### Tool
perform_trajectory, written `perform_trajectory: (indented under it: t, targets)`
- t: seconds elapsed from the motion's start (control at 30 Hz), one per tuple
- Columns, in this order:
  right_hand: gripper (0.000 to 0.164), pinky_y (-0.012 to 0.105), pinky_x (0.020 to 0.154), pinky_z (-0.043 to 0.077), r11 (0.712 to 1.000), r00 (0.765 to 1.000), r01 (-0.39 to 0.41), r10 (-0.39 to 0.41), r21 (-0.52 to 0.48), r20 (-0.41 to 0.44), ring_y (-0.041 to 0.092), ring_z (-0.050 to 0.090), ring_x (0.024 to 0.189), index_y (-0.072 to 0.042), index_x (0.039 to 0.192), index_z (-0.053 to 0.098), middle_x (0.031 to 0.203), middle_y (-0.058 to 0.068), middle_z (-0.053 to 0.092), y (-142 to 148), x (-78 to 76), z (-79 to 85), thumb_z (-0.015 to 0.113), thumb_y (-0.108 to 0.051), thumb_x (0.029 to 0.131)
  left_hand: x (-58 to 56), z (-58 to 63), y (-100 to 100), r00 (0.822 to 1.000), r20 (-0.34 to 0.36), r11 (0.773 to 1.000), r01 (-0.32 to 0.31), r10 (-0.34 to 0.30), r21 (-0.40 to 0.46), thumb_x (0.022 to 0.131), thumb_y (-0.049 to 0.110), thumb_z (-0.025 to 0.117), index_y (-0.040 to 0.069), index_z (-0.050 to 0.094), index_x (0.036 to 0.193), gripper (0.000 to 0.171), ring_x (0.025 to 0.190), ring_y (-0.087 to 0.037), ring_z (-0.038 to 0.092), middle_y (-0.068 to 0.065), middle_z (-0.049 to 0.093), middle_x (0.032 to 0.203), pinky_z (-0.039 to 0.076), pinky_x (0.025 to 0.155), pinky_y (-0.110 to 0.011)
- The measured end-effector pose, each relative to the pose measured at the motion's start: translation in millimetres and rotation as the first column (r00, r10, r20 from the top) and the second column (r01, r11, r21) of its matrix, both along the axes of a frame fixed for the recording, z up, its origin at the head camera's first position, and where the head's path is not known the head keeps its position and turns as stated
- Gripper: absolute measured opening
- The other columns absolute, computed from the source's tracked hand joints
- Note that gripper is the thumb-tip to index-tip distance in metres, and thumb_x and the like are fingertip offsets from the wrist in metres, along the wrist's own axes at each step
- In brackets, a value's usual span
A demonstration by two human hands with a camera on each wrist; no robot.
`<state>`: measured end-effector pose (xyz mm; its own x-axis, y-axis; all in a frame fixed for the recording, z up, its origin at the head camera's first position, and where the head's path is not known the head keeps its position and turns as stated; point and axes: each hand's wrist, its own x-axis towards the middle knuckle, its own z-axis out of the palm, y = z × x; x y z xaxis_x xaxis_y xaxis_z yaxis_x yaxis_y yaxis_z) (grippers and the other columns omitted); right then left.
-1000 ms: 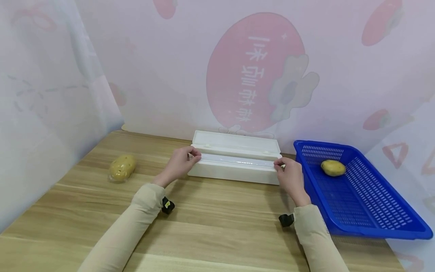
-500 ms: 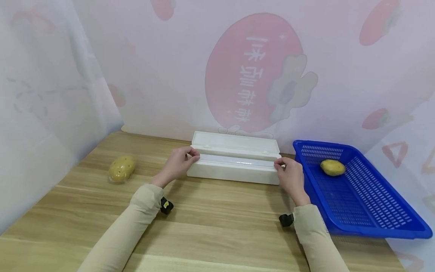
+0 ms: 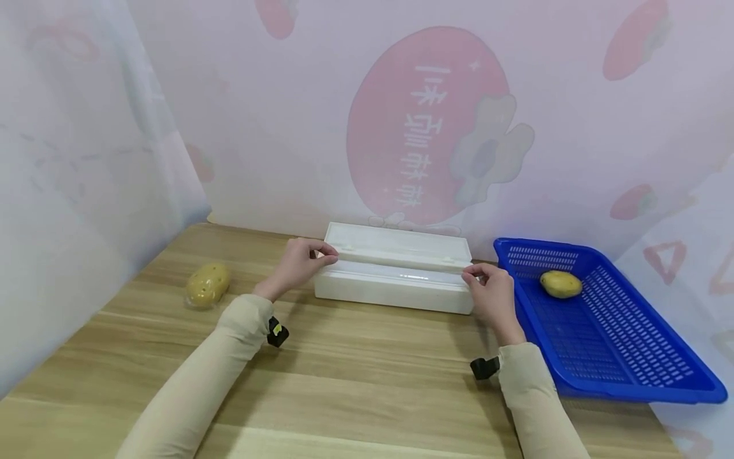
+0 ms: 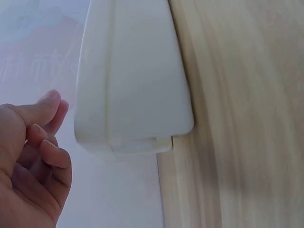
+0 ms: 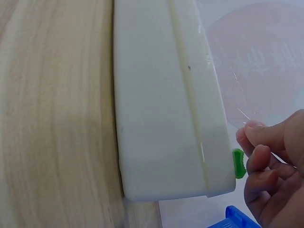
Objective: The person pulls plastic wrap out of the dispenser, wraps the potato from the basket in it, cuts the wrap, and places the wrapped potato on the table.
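Observation:
A long white cling film dispenser [image 3: 392, 294] stands at the back of the table, its lid [image 3: 398, 242] tipped back against the wall side. Between the hands stretches clear cling film [image 3: 421, 276], showing as a glossy strip over the dispenser's top. At the left end, the left hand [image 3: 299, 262] pinches the film's edge between thumb and forefinger. The right hand [image 3: 494, 298] pinches the other end; in the right wrist view, fine shiny creases run from its fingertips [image 5: 254, 124]. A green slider [image 5: 239, 163] sits at the dispenser's end, beside the right fingers.
On the left of the wooden table [image 3: 355, 389] lies a yellow potato [image 3: 208, 285] wrapped in clear film. A blue perforated basket [image 3: 530, 325] stands at the right, partly past the table's edge, with another potato [image 3: 561, 284] inside. A printed cloth [image 3: 275, 127] hangs behind.
The left hand has risen slightly, its fingertips now a little higher at the dispenser's left end. The right hand has hardly moved. Both keep their pinch on the film.

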<state>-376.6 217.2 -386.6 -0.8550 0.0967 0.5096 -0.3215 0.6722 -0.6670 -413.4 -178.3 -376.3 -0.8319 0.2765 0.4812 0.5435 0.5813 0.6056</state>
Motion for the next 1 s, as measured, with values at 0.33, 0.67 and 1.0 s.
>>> perform_trajectory:
  t: [0.33, 0.67, 1.0]
  targets:
    - [0.012, 0.021, 0.057, 0.045, 0.986, 0.997, 0.049, -0.038, -0.161, 0.073, 0.019, 0.059, 0.073, -0.003, 0.093, 0.077, 0.087, 0.010, 0.071, 0, -5.3, 2.2, 0.076, -0.014, 0.089, -2.1, 9.6, -11, 0.996, 0.087, 1.000, 0.019, -0.020, 0.012, 0.089, 0.017, 0.075, 0.010, 0.080, 0.094, 0.010, 0.052, -0.015, 0.042, -0.001, 0.074, 0.092, 0.037, 0.050, -0.026]
    - [0.013, 0.019, 0.061, 0.047, 0.974, 0.994, 0.106, -0.098, -0.201, 0.050, 0.018, 0.063, 0.077, 0.001, 0.093, 0.076, 0.089, 0.012, 0.072, -4, 1.7, 22.2, 0.075, -0.012, 0.089, -5.5, 17.4, -8, 0.998, 0.061, 0.999, 0.017, -0.018, 0.030, 0.090, 0.017, 0.074, 0.007, 0.079, 0.097, 0.013, 0.053, -0.016, 0.046, -0.001, 0.074, 0.090, 0.037, 0.047, -0.026]
    - [0.017, 0.020, 0.059, 0.047, 0.976, 0.980, 0.142, -0.116, -0.163, 0.163, 0.020, 0.060, 0.079, -0.001, 0.098, 0.075, 0.090, 0.013, 0.071, -1, 3.5, 50.6, 0.073, -0.016, 0.091, -6.0, 35.7, -10, 0.999, 0.038, 1.000, 0.022, -0.022, -0.007, 0.091, 0.016, 0.073, 0.006, 0.078, 0.099, 0.014, 0.063, -0.021, 0.057, -0.003, 0.074, 0.092, 0.043, 0.055, -0.029]
